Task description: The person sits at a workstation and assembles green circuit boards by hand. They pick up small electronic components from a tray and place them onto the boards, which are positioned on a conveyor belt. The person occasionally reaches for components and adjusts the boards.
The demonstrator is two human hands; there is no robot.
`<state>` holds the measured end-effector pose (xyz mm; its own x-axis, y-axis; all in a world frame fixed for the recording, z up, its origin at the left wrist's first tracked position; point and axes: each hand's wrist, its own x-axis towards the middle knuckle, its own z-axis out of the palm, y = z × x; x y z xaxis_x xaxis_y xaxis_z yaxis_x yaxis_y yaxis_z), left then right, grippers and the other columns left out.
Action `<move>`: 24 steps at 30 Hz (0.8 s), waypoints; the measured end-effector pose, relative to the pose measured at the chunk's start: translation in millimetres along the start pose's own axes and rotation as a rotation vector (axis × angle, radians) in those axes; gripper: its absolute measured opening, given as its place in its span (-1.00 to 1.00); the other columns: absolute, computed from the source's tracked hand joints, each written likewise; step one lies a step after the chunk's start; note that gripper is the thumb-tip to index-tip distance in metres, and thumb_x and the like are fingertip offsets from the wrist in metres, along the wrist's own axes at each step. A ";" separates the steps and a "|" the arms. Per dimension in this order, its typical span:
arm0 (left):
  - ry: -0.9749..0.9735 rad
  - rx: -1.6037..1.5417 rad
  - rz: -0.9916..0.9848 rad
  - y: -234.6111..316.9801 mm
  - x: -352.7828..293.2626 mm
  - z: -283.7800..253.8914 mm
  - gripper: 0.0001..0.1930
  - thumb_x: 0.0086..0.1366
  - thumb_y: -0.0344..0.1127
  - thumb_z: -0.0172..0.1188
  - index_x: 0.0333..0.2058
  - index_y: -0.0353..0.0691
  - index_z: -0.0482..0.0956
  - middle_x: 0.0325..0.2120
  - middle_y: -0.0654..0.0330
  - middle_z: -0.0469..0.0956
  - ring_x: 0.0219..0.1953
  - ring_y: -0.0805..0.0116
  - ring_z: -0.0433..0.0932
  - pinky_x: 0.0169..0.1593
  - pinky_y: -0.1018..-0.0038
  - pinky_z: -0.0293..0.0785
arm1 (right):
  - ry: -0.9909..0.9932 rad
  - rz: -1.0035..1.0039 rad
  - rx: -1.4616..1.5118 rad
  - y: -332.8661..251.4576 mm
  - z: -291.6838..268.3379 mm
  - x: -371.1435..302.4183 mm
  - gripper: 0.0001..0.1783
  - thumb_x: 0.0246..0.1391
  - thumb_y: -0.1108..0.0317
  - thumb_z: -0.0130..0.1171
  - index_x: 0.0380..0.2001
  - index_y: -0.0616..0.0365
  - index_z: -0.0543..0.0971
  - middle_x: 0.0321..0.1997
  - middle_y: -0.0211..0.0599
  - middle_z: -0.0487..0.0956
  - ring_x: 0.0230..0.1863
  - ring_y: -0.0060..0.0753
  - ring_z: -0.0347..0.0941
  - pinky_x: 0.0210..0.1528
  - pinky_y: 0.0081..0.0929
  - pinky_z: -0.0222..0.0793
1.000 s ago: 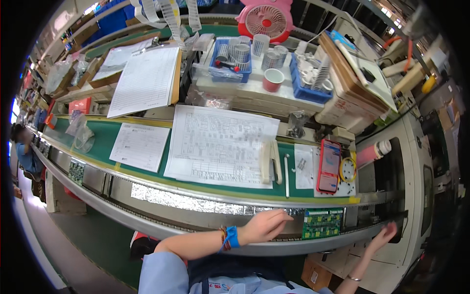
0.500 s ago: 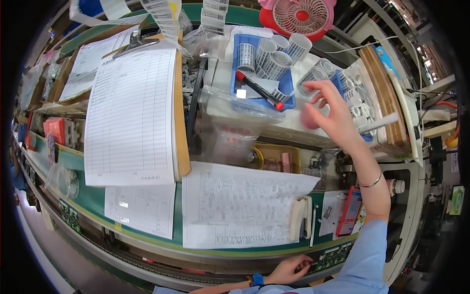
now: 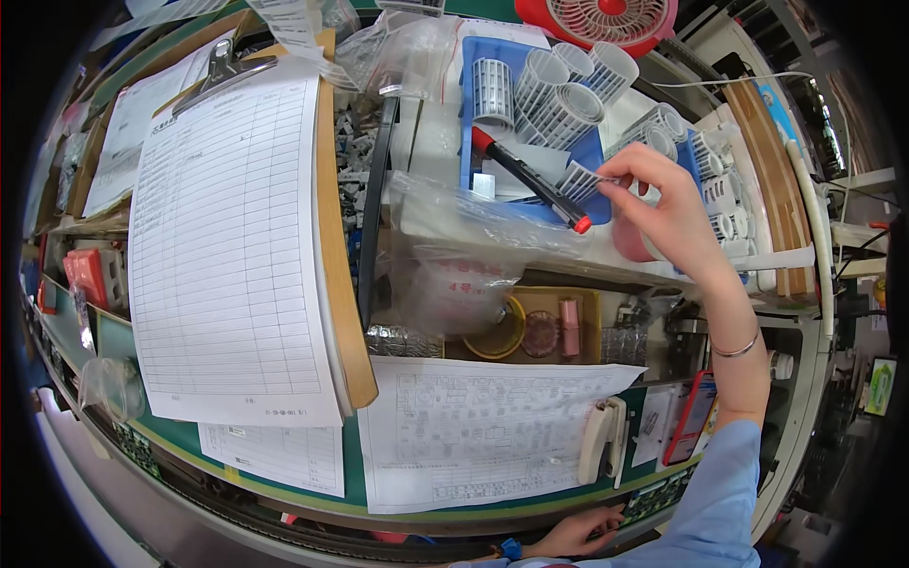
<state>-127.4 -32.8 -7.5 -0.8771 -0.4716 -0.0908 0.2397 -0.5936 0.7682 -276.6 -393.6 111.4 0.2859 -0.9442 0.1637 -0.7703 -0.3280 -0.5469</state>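
Note:
My right hand (image 3: 658, 199) reaches over the right edge of a blue tray (image 3: 466, 156). Its thumb and fingertips are pinched on the end of a short white label strip (image 3: 579, 180) marked off in small cells. Beside the strip a black marker with red ends (image 3: 530, 175) lies slantwise across the tray. Several rolls of similar labels (image 3: 573, 112) stand behind it. Near the lower edge, my left hand (image 3: 579, 532) rests with loosely bent fingers apart, nothing visible in them. The green circuit board (image 3: 663, 497) lies just right of its fingertips.
A clipboard with a form (image 3: 232, 256) covers the left side. A printed sheet (image 3: 492, 426) lies in front, with a stapler (image 3: 598, 440) on its right edge. Plastic bags (image 3: 454, 256) sit before the tray. More label rolls (image 3: 724, 180) and a red fan (image 3: 606, 17) are beyond.
My right hand has come down and closed on the label strip at the tray's edge. The view has shifted, and my left hand stays by the circuit board.

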 end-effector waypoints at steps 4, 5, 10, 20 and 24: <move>-0.008 0.032 0.012 0.7 0.0 -0.2 -0.69 0.18 -0.40 0.10 -0.07 -0.23 0.38 -0.30 0.17 0.46 -0.31 0.39 0.47 -0.21 0.51 0.39 | 0.001 0.050 0.050 0.9 -0.4 7.2 -0.89 -0.02 0.44 0.11 -0.39 0.23 0.51 -0.46 -0.41 0.43 -0.44 -0.58 0.29 -0.42 -0.63 0.17; -0.002 0.036 0.014 1.0 0.1 0.3 -0.69 0.18 -0.39 0.10 -0.08 -0.23 0.38 -0.30 0.16 0.45 -0.31 0.39 0.47 -0.21 0.51 0.39 | 0.004 0.051 0.055 2.8 0.0 10.0 -0.88 -0.02 0.43 0.11 -0.38 0.24 0.51 -0.46 -0.42 0.44 -0.44 -0.60 0.28 -0.41 -0.64 0.18; 0.015 0.045 0.030 4.1 1.7 -1.8 -0.70 0.18 -0.39 0.11 -0.09 -0.25 0.39 -0.28 0.14 0.45 -0.29 0.38 0.47 -0.19 0.51 0.39 | 0.026 0.105 0.138 15.4 0.8 18.1 -0.82 0.02 0.39 0.10 -0.32 0.28 0.52 -0.46 -0.46 0.46 -0.45 -0.70 0.27 -0.38 -0.68 0.21; -0.023 0.078 0.005 3.6 2.4 -4.1 -0.69 0.17 -0.38 0.11 -0.09 -0.27 0.39 -0.26 0.13 0.45 -0.29 0.38 0.47 -0.18 0.51 0.39 | 0.044 0.076 0.132 19.0 2.9 19.2 -0.80 0.02 0.38 0.09 -0.31 0.29 0.52 -0.50 -0.49 0.46 -0.49 -0.71 0.24 -0.41 -0.69 0.21; -0.024 0.087 0.002 2.1 2.0 -3.7 -0.69 0.17 -0.38 0.11 -0.09 -0.27 0.39 -0.26 0.13 0.45 -0.29 0.38 0.47 -0.19 0.51 0.39 | 0.041 0.070 0.119 19.5 2.3 18.9 -0.80 0.02 0.38 0.09 -0.31 0.29 0.52 -0.52 -0.49 0.45 -0.50 -0.72 0.22 -0.43 -0.69 0.19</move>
<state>-127.1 -37.4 -8.4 -0.8867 -0.4562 -0.0752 0.2048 -0.5335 0.8207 -284.8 -417.8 102.0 0.2083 -0.9658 0.1542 -0.7135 -0.2579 -0.6515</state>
